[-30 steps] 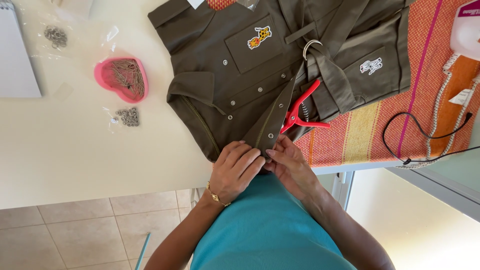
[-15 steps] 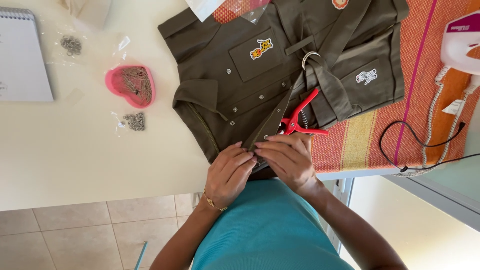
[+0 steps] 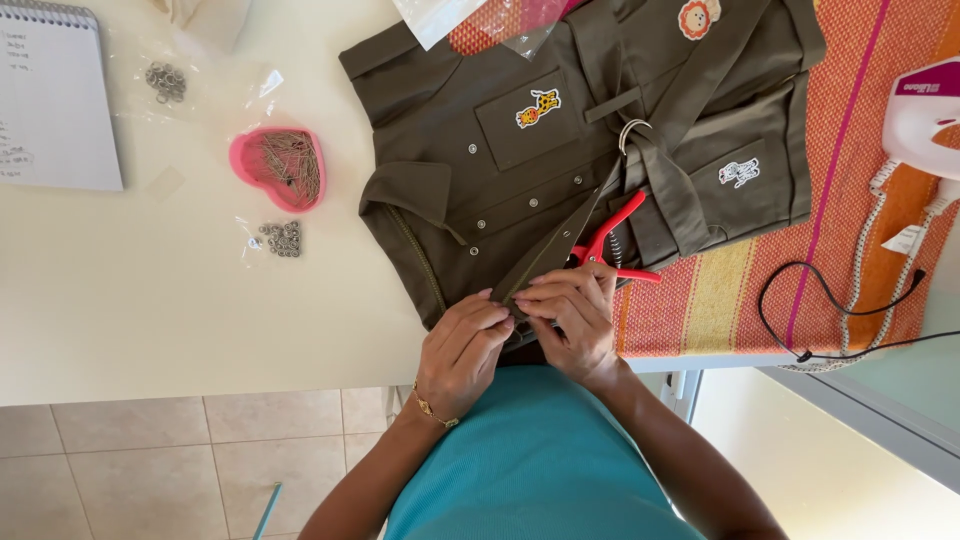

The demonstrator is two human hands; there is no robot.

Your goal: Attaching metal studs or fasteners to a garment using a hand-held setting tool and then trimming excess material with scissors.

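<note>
Olive shirt [image 3: 520, 190], laid flat across white bench [image 3: 150, 300] and striped cloth [image 3: 700, 300]; left hand [image 3: 465, 350] and right hand [image 3: 570, 320] both pinch its front placket at the near edge, seemingly seating a snap, so steady alignment matters. Red pliers [image 3: 610, 240] lie beside; heart-shaped pin dish [image 3: 280, 165] well left. Against half a second ago, fingers closer together.

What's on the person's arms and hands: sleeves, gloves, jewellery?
Both arms are bare to where they leave the picture, with no sleeves or gloves. The left hand has a thin gold bracelet at the wrist. The right hand shows no jewellery. The top is teal.
</note>
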